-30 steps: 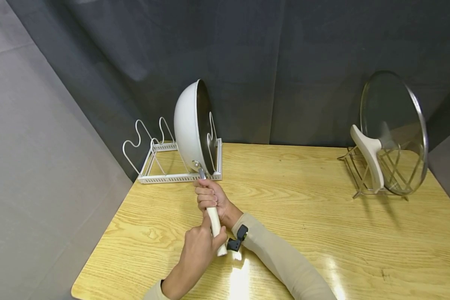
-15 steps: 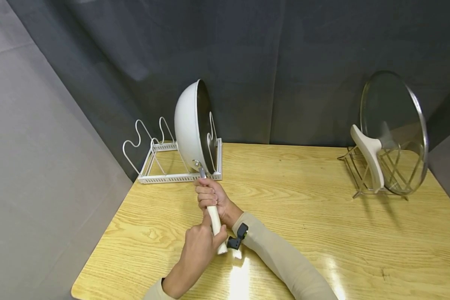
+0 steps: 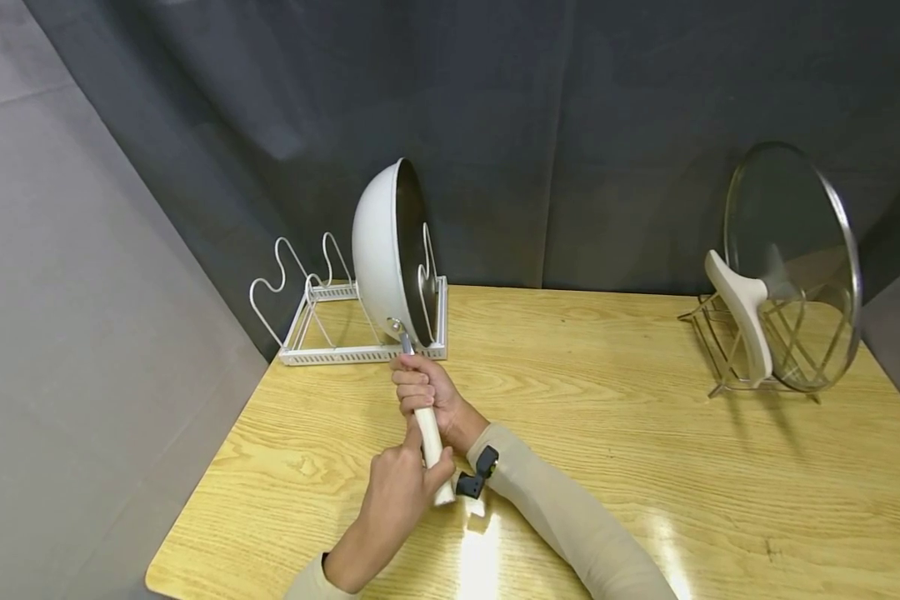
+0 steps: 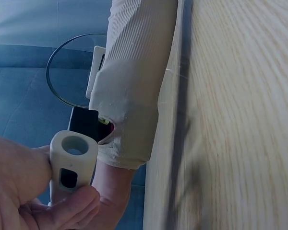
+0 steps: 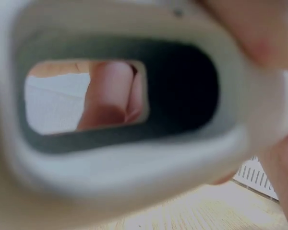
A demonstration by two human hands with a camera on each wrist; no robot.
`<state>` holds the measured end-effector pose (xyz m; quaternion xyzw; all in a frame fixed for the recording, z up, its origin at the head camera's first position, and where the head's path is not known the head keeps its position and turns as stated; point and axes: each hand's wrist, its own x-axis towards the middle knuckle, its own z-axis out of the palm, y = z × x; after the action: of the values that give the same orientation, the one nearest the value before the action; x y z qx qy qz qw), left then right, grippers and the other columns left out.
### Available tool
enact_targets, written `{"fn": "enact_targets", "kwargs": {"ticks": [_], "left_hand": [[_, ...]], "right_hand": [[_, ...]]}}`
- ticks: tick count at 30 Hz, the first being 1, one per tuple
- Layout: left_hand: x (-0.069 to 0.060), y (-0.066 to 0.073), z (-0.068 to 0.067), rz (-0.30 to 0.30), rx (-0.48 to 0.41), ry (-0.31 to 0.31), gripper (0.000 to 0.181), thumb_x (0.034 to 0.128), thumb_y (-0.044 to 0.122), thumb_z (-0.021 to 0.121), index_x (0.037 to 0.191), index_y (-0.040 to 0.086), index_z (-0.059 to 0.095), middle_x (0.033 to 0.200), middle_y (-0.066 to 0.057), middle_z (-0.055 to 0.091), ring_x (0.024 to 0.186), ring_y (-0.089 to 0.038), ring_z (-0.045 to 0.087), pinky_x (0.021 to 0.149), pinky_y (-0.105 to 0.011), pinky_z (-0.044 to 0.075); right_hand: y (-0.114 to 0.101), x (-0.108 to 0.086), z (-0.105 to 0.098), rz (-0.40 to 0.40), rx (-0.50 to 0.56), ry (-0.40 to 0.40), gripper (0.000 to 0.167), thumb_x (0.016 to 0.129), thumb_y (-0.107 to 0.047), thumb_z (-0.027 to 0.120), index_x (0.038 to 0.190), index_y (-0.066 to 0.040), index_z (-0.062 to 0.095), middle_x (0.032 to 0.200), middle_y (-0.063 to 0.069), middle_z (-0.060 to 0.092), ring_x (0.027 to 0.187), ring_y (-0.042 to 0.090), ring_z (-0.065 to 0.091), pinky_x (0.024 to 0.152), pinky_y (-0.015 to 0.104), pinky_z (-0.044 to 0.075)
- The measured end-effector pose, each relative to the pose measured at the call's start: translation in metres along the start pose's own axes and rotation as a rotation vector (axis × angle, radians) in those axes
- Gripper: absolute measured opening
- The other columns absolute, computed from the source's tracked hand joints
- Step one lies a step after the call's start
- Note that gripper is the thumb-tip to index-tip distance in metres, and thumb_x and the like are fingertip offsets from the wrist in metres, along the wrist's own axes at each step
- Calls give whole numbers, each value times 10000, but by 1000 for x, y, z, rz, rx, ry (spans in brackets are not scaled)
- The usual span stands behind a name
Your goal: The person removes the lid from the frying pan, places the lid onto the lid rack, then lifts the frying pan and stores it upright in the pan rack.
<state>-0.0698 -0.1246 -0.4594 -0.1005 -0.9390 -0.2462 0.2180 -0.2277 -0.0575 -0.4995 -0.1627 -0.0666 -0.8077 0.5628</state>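
A white wok (image 3: 378, 250) with a dark inside stands on its side in a white wire pan rack (image 3: 330, 357), toward the rack's right end. Its pale handle (image 3: 429, 433) points down toward the person. My right hand (image 3: 427, 392) grips the handle close to the wok, fingers wrapped round it. Lower down, my left hand (image 3: 401, 483) holds the handle near its end, thumb on one side. In the left wrist view, the handle's end (image 4: 74, 153) with its hole shows between the left thumb and fingers. The same handle (image 5: 134, 167) fills the right wrist view, close and blurred.
At the right, a glass lid (image 3: 795, 275) with a cream handle (image 3: 742, 317) stands upright in a small metal wire rack (image 3: 720, 350). Both racks stand on a wooden table (image 3: 570, 400). A dark curtain (image 3: 480, 125) hangs behind, and grey panels (image 3: 105, 333) flank the sides.
The head view has shifted very slightly. Both hands keep their hold on the handle, and the wok stays in the rack.
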Motion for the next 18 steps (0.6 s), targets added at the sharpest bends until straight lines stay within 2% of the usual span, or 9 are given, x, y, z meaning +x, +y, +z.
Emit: {"fn": "enact_targets", "kwargs": {"ticks": [6, 9, 13, 18], "left_hand": [[0, 0, 0, -4, -2, -10, 344, 837, 195, 728, 1048, -50, 610, 498, 56, 447, 423, -9, 347, 369, -177, 281], [0, 0, -1, -9, -5, -16, 349, 842, 197, 726, 1057, -52, 610, 502, 51, 464, 425, -11, 358, 372, -178, 287], [0, 0, -1, -16, -16, -29, 352, 853, 198, 726, 1066, -57, 611, 514, 40, 494, 424, -2, 371, 374, -165, 290], [0, -1, -1, -25, -35, -42, 339, 857, 192, 745, 1061, -41, 609, 540, 40, 514, 421, 21, 374, 372, -137, 282]], "right_hand": [[-1, -1, 0, -26, -105, 35, 274, 1025, -173, 598, 783, -123, 480, 586, -81, 384, 448, 10, 352, 412, 144, 382], [-1, -2, 0, -37, -159, 71, 272, 1041, -211, 576, 797, -128, 487, 612, -71, 412, 473, 17, 406, 436, 151, 420], [0, -4, 2, -45, -226, 108, 260, 1065, -270, 513, 852, -122, 495, 643, -61, 418, 514, 37, 508, 466, 163, 454], [1, -5, 3, -58, -278, 146, 224, 1057, -296, 499, 920, -120, 520, 668, -53, 432, 541, 47, 524, 503, 181, 482]]}}
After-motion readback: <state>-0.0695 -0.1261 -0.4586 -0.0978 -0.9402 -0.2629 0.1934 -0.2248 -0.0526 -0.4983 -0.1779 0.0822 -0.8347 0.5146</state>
